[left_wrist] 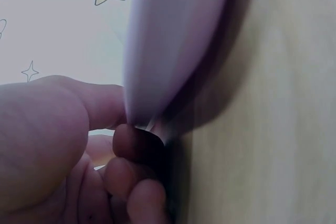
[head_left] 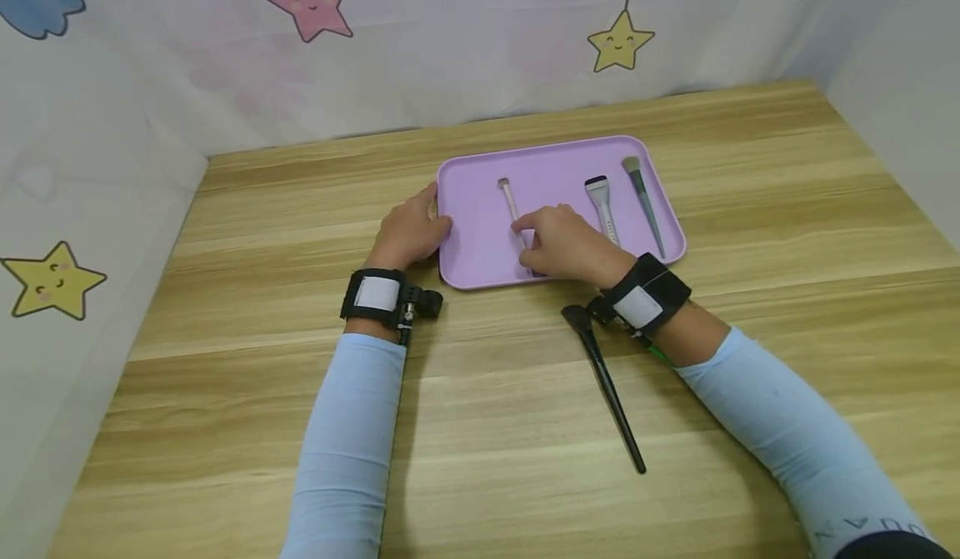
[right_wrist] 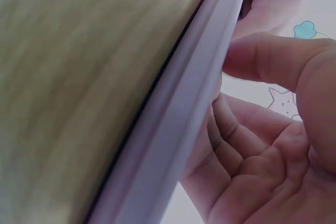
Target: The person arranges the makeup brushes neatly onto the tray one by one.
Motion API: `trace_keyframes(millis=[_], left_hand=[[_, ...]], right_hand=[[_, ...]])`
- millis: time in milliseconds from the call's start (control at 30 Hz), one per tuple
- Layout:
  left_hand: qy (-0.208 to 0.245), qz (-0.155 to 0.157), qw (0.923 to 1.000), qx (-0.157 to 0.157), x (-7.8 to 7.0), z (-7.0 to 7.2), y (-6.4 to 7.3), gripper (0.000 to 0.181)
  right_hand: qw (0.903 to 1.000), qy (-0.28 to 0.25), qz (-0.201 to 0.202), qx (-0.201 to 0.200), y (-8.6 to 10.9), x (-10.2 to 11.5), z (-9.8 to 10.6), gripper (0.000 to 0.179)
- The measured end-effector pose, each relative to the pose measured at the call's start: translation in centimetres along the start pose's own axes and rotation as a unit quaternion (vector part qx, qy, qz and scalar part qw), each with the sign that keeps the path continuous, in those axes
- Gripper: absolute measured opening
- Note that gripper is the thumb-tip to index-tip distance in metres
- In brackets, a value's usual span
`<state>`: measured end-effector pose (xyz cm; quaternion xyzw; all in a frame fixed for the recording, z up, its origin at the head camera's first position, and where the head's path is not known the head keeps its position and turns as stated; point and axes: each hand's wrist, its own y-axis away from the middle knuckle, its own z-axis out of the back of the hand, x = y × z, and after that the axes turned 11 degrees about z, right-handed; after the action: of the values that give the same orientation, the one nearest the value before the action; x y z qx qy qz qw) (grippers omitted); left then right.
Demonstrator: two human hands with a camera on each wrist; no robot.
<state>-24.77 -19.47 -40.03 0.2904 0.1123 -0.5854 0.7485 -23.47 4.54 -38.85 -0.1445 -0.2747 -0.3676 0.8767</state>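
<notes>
A lilac tray (head_left: 476,247) lies on the wooden table. My left hand (head_left: 411,230) grips its left edge; in the left wrist view the thumb is on the rim with curled fingers (left_wrist: 137,142) below. Over the tray, my right hand (head_left: 566,242) pinches the pale pink handle of a small makeup brush (head_left: 509,197), which lies with its bristles toward the back. The right wrist view shows the hand (right_wrist: 262,145) behind the tray's rim, hiding the brush. Right of this hand, a flat-headed white makeup brush (head_left: 601,201) and a grey-green makeup brush (head_left: 643,197) lie on the tray.
A black makeup brush (head_left: 606,380) with an angled head lies on the table in front of the tray, near the right wrist strap. Behind the table (head_left: 262,376) hangs a white curtain (head_left: 420,42) printed with stars.
</notes>
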Motion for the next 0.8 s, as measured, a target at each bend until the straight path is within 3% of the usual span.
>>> trace_keyframes(millis=[100, 333, 800], left_hand=[[-0.004, -0.003, 1.0000, -0.001, -0.06, 0.13, 0.12, 0.072], [-0.004, -0.005, 1.0000, 0.000, -0.05, 0.07, 0.02, 0.071], [0.007, -0.003, 1.0000, 0.003, 0.24, 0.02, -0.09, 0.071]], right_hand=[[0.9999, 0.012, -0.001, 0.004, 0.01, 0.04, 0.06, 0.051], [0.9986, 0.029, -0.045, -0.001, 0.20, -0.03, 0.31, 0.054], [0.9995, 0.023, -0.019, 0.005, 0.33, 0.34, 0.03, 0.056]])
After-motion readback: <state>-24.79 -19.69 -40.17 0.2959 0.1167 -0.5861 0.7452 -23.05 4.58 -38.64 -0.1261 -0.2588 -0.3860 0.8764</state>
